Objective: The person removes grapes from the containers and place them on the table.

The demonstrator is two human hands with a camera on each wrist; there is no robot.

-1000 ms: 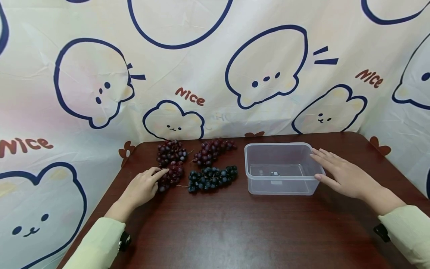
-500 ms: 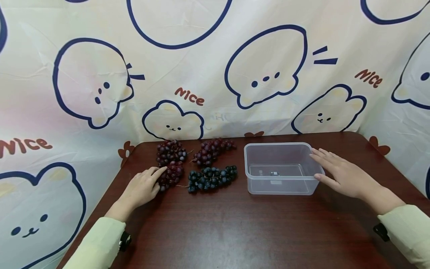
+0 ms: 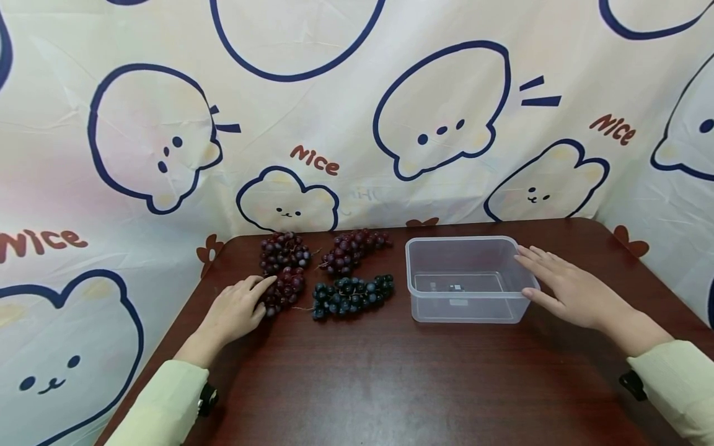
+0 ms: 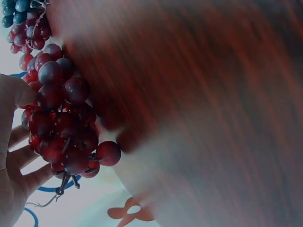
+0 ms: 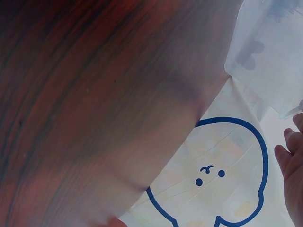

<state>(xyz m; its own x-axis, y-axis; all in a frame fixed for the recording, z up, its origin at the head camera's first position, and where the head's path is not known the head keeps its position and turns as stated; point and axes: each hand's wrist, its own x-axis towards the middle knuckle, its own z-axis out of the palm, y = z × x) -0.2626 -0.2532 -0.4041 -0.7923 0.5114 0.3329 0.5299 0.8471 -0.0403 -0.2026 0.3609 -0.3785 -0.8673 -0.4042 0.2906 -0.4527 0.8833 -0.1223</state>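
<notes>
In the head view my left hand point(image 3: 237, 306) is at the near-left bunch of red grapes point(image 3: 287, 288). The left wrist view has its thumb and fingers round one side of that red bunch point(image 4: 64, 123), whose stem hangs at one end. On the right, my right hand point(image 3: 569, 288) touches the rim of a clear plastic box point(image 3: 463, 306) with its fingers straight. Nothing lies inside this box. Seen from the right wrist, several fingertips point(image 5: 291, 142) meet the box's edge point(image 5: 255, 56).
Behind the held bunch sits a second dark red bunch point(image 3: 283, 251), with another red bunch point(image 3: 351, 251) to its right. A blue-black bunch point(image 3: 351, 297) lies in front of them. The brown table point(image 3: 362, 378) ends at a patterned cloth backdrop point(image 3: 362, 124).
My left hand has drawn back very slightly to the left at the near-left red bunch. My right hand and the box stay in place.
</notes>
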